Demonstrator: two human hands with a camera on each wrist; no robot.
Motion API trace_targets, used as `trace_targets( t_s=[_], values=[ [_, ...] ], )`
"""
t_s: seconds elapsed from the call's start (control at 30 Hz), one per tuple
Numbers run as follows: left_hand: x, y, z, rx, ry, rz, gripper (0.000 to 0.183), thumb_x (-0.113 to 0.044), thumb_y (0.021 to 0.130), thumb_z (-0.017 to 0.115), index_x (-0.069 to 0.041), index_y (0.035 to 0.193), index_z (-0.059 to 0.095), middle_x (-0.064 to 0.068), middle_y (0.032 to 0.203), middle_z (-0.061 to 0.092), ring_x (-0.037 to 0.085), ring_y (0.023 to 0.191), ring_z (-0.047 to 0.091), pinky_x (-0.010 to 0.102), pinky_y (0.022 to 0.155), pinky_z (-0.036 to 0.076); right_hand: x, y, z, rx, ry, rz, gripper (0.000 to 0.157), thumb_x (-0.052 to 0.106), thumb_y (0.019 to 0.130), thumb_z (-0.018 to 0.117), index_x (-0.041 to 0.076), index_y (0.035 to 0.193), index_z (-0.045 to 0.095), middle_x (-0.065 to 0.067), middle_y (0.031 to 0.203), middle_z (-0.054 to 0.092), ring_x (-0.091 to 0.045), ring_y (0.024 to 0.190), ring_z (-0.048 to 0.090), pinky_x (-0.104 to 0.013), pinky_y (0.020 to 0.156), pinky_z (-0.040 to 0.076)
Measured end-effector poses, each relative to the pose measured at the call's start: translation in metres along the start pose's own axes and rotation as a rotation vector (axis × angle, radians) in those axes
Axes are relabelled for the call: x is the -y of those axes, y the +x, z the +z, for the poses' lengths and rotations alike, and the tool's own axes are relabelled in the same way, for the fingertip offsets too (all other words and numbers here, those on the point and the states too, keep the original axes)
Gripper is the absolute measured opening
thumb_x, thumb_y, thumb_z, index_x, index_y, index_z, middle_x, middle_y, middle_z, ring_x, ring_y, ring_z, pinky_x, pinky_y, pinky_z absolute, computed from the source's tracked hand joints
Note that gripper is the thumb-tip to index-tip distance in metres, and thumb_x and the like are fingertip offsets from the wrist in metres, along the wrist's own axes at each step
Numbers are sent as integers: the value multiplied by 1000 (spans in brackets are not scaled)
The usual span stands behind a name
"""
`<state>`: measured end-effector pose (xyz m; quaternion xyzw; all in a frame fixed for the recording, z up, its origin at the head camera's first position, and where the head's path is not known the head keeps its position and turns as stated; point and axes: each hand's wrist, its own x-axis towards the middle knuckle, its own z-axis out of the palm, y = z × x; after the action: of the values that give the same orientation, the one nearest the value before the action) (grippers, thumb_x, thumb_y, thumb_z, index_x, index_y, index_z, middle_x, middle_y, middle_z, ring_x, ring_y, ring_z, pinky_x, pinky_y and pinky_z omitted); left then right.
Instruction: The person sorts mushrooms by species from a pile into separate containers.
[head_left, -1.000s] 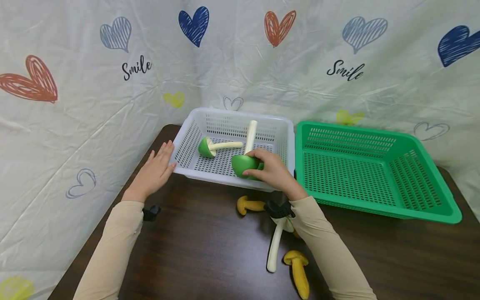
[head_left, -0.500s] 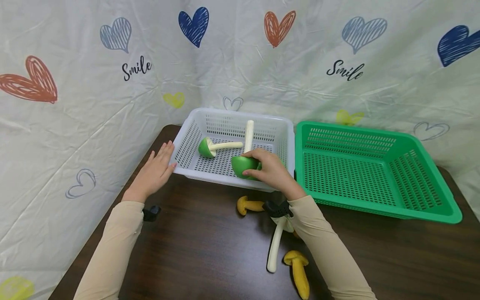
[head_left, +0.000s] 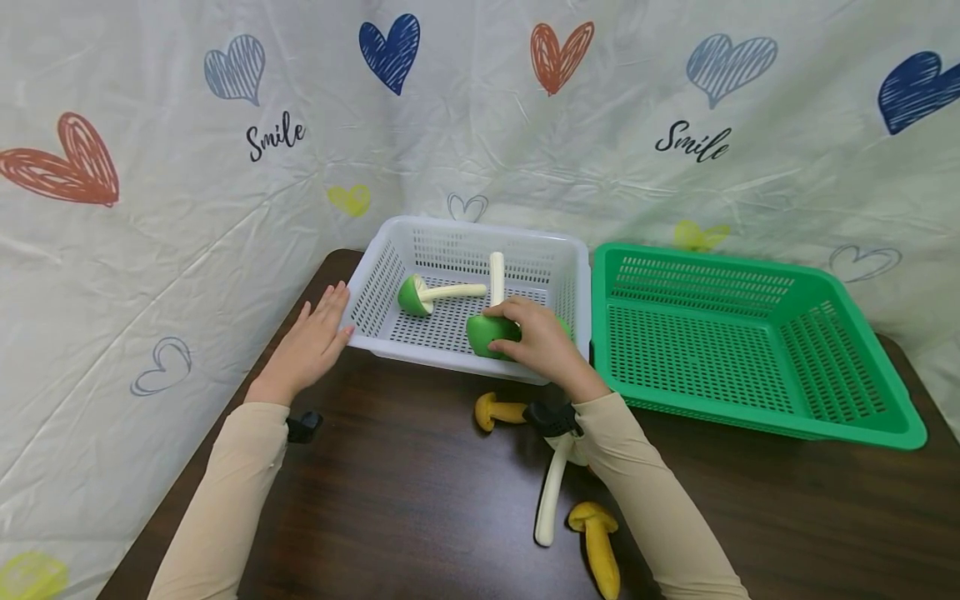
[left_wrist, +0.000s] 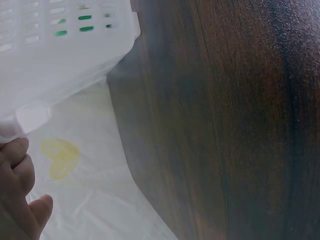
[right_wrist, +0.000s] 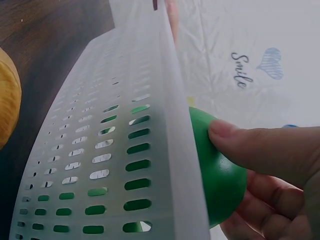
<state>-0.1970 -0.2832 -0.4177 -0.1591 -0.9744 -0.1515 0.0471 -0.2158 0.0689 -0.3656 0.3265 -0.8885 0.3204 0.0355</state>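
Note:
My right hand (head_left: 543, 337) grips a green-capped mushroom (head_left: 487, 333) by its cap, just inside the near wall of the white basket (head_left: 442, 358). Its pale stem points toward the far wall. In the right wrist view, thumb and fingers pinch the green cap (right_wrist: 220, 172) behind the basket's rim. Another green-capped mushroom (head_left: 414, 296) lies on its side in the basket. A bit of green (head_left: 565, 327) shows past my right hand, mostly hidden. My left hand (head_left: 307, 342) rests with straight fingers against the basket's left rim; the left wrist view shows only part of it.
A green basket (head_left: 750, 417) stands right of the white one. On the brown table (head_left: 375, 500) lie a yellow mushroom (head_left: 498, 411), another yellow mushroom (head_left: 600, 550) and a pale-stemmed mushroom (head_left: 551, 492) partly under my right wrist. A printed cloth hangs behind.
The mushroom in my right hand has sunk a little into the white basket, its stem tip dropping and shifting left. More green shows right of that hand. My left hand keeps its place.

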Motion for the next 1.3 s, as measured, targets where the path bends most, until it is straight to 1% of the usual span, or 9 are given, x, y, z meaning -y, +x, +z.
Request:
trace_targets(
  t_s=[0.23,0.37,0.53,0.6,0.83,1.03,1.3],
  values=[
    [0,0,0,-1,7,0,63,-35,103,32,2,150,10,14,157,10,26,144,6,54,112,8,-2,0,1,-34,19,8,39,8,77,78,3,114,67,-11,107,63,-26,97,60,-40,82,49],
    [1,0,1,0,7,-2,63,-33,102,33,2,150,10,14,157,9,26,144,5,54,112,7,-3,-1,1,-59,22,15,38,6,77,77,1,113,66,-12,109,62,-28,99,59,-43,84,49],
    [1,-1,0,2,6,-2,63,-34,103,31,2,150,9,14,157,9,27,144,5,54,112,7,-2,-3,-1,-91,16,19,35,5,78,76,1,112,67,-12,110,63,-28,100,59,-43,83,50],
    [0,-1,0,2,7,-3,63,-35,103,31,2,150,9,14,157,9,27,144,5,54,112,7,-1,-4,-2,-95,17,18,33,5,79,76,1,111,67,-11,109,63,-27,99,60,-41,83,50],
    [0,-1,-1,-2,4,0,63,-34,103,30,2,150,10,15,156,9,27,144,5,55,111,8,0,-9,-6,-109,61,25,29,5,80,75,1,107,68,-11,106,65,-28,98,60,-45,83,49],
    [0,-1,-1,1,-1,-3,63,-34,103,30,2,150,10,15,156,9,27,144,5,54,112,8,-2,-16,-10,-124,72,27,27,7,80,75,3,106,69,-9,104,66,-25,98,61,-42,84,49],
    [-3,-1,-2,1,3,-4,62,-33,103,31,3,149,10,16,156,10,28,143,6,54,112,8,-4,-27,-15,-162,66,-17,25,5,79,76,2,103,70,-10,101,66,-26,95,62,-43,82,49]
  ],
)
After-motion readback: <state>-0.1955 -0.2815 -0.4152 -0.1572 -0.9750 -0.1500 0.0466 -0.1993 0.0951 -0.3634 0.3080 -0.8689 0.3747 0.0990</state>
